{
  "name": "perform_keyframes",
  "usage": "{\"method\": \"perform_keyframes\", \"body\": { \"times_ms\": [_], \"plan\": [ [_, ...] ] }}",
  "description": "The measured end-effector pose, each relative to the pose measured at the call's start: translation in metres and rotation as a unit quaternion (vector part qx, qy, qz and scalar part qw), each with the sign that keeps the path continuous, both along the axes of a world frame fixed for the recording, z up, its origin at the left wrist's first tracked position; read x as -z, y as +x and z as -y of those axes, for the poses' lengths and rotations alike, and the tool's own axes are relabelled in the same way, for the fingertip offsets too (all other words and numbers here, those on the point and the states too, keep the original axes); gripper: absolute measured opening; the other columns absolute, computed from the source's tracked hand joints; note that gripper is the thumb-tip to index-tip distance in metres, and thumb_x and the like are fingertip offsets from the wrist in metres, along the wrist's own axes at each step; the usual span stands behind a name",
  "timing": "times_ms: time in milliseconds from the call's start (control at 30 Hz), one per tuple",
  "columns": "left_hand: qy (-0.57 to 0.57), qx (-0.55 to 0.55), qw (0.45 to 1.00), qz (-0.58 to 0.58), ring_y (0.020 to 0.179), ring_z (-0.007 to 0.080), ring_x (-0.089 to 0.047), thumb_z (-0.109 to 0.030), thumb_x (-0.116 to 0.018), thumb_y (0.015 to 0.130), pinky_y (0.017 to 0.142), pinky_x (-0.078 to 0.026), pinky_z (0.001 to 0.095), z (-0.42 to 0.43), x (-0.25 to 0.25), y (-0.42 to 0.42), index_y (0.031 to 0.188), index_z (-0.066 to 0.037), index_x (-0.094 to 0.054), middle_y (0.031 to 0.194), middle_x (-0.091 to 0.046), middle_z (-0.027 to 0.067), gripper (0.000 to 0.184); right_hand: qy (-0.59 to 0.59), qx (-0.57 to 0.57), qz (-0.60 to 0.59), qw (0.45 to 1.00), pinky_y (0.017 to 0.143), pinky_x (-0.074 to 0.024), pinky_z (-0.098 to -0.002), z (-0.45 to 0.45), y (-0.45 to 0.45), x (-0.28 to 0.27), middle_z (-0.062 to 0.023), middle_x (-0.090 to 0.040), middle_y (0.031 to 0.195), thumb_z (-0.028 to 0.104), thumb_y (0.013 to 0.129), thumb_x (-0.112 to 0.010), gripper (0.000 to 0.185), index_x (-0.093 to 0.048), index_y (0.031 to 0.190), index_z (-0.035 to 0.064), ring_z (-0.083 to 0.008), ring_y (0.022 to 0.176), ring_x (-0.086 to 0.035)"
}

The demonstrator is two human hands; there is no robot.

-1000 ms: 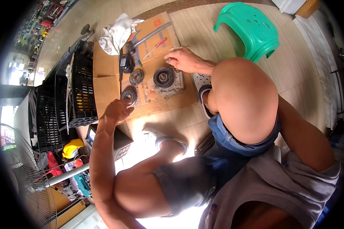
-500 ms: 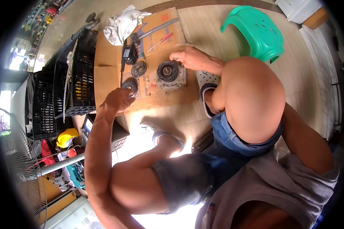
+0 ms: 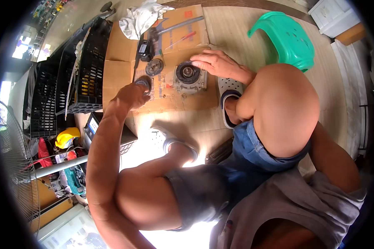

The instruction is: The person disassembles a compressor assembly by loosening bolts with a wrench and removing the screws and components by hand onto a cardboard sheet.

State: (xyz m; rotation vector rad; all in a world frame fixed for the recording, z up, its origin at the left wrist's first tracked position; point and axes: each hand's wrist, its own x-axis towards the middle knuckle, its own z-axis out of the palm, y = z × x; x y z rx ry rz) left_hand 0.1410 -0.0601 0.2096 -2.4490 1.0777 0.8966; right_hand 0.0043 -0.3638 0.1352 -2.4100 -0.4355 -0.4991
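Note:
My left hand (image 3: 132, 96) is closed with its fingers at a dark round metal ring (image 3: 143, 84), partly hidden by them, on the cardboard sheet (image 3: 116, 71). My right hand (image 3: 220, 63) is open, fingers stretched out, with the fingertips at the upper right edge of a round motor-like part with a metal housing (image 3: 189, 74). Between the two hands lies a dark disc-shaped part (image 3: 154, 66). Small bits, too tiny to name, are scattered below the housing.
Beyond lie a hammer (image 3: 178, 25), a red-handled screwdriver (image 3: 185, 38), a black device with a display (image 3: 144, 50) and a white cloth (image 3: 141, 18). Black crates (image 3: 87, 70) stand left, a green plastic stool (image 3: 293, 41) right. A wire fan guard (image 3: 16, 157) is at lower left.
My right hand has gone from pinching beside the housing to lying flatter with fingers extended at its edge. My left hand stays at the ring. The view has shifted slightly.

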Motion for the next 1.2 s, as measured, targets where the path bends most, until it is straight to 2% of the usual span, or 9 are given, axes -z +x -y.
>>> {"method": "perform_keyframes", "body": {
  "times_ms": [133, 267, 333, 567, 700, 833, 933, 1033, 1200],
  "plan": [
    [-0.007, 0.006, 1.0, 0.011, 0.125, 0.0297, -0.057, -0.04, -0.057, 0.094, 0.106, -0.045, 0.0386, 0.0, 0.005, 0.003, 0.135, -0.016, -0.06, 0.135, -0.061, 0.0112, 0.048, 0.288, 0.0, -0.189, 0.939, 0.085, -0.0565, -0.0337, -0.003, 0.001, 0.005, -0.0159, -0.067, 0.114, 0.012, 0.102, -0.052, 0.031, -0.058, 0.128, -0.0033, -0.0217, 0.101, -0.068],
    [-0.121, 0.109, 0.986, 0.043, 0.104, 0.0264, -0.066, -0.03, -0.059, 0.094, 0.095, -0.05, 0.0364, -0.027, 0.076, 0.039, 0.12, -0.008, -0.065, 0.114, -0.07, 0.0113, 0.034, 0.385, -0.048, -0.237, 0.891, 0.092, -0.0567, -0.0352, 0.001, 0.0, 0.008, -0.0189, -0.061, 0.127, 0.009, 0.104, -0.044, 0.036, -0.049, 0.135, -0.008, -0.0263, 0.11, -0.066],
    [-0.104, 0.077, 0.991, 0.021, 0.12, 0.0266, -0.058, -0.035, -0.057, 0.094, 0.104, -0.046, 0.0372, -0.026, 0.084, 0.051, 0.129, -0.014, -0.063, 0.13, -0.063, 0.0087, 0.041, 0.415, -0.077, -0.249, 0.872, 0.096, -0.0561, -0.0386, 0.004, 0.0, 0.008, -0.0202, -0.057, 0.134, 0.013, 0.107, -0.041, 0.039, -0.045, 0.14, -0.0075, -0.0294, 0.113, -0.066],
    [-0.155, 0.098, 0.983, 0.022, 0.12, 0.0279, -0.059, -0.037, -0.059, 0.092, 0.101, -0.047, 0.0401, -0.029, 0.084, 0.057, 0.13, -0.015, -0.061, 0.129, -0.063, 0.0112, 0.044, 0.516, 0.005, -0.254, 0.818, 0.089, -0.0576, -0.0387, 0.003, -0.001, 0.012, -0.0213, -0.058, 0.133, 0.031, 0.107, -0.044, 0.049, -0.043, 0.141, -0.0043, -0.0313, 0.108, -0.067],
    [-0.283, 0.14, 0.949, -0.004, 0.106, 0.0302, -0.065, -0.036, -0.065, 0.088, 0.091, -0.05, 0.0446, -0.03, 0.067, 0.034, 0.126, -0.013, -0.059, 0.114, -0.068, 0.0176, 0.044, 0.611, 0.049, -0.286, 0.737, 0.078, -0.0583, -0.0341, 0.006, 0.007, 0.02, -0.0116, -0.065, 0.108, 0.04, 0.105, -0.047, 0.048, -0.052, 0.128, -0.0017, -0.0222, 0.089, -0.07],
    [-0.149, 0.115, 0.982, 0.033, 0.119, 0.0289, -0.059, -0.037, -0.058, 0.092, 0.101, -0.047, 0.041, -0.035, 0.093, 0.049, 0.13, -0.015, -0.06, 0.127, -0.064, 0.0125, 0.044, 0.358, 0.133, -0.336, 0.861, 0.071, -0.0547, -0.0313, -0.002, 0.015, -0.005, -0.0088, -0.065, 0.103, 0.036, 0.107, -0.045, 0.04, -0.06, 0.117, 0.0005, -0.0174, 0.077, -0.068],
    [-0.079, 0.099, 0.991, 0.049, 0.125, 0.0289, -0.057, -0.038, -0.055, 0.095, 0.105, -0.046, 0.0397, -0.029, 0.094, 0.052, 0.132, -0.016, -0.06, 0.133, -0.062, 0.0105, 0.044, 0.071, 0.089, -0.147, 0.983, 0.072, -0.0529, -0.0346, -0.01, 0.017, 0.0, -0.0095, -0.066, 0.102, 0.023, 0.104, -0.051, 0.025, -0.064, 0.113, 0.003, -0.0207, 0.08, -0.067],
    [-0.117, 0.14, 0.981, 0.062, 0.112, 0.0295, -0.06, -0.031, -0.055, 0.093, 0.097, -0.049, 0.0407, -0.029, 0.098, 0.052, 0.123, -0.013, -0.061, 0.118, -0.065, 0.0122, 0.036, 0.057, 0.016, -0.004, 0.998, 0.076, -0.0519, -0.0372, -0.015, 0.013, 0.007, -0.0099, -0.066, 0.102, 0.008, 0.096, -0.059, 0.018, -0.064, 0.113, 0.0057, -0.0241, 0.09, -0.066],
    [-0.203, 0.183, 0.96, 0.058, 0.087, 0.0274, -0.065, -0.018, -0.056, 0.087, 0.079, -0.053, 0.0409, -0.034, 0.108, 0.059, 0.097, -0.007, -0.067, 0.092, -0.067, 0.0113, 0.018, 0.083, -0.002, -0.139, 0.987, 0.079, -0.0526, -0.035, 0.005, 0.018, 0.015, -0.0115, -0.067, 0.098, -0.005, 0.086, -0.057, 0.01, -0.063, 0.084, 0.0024, -0.0243, 0.095, -0.064]
  ]
}}
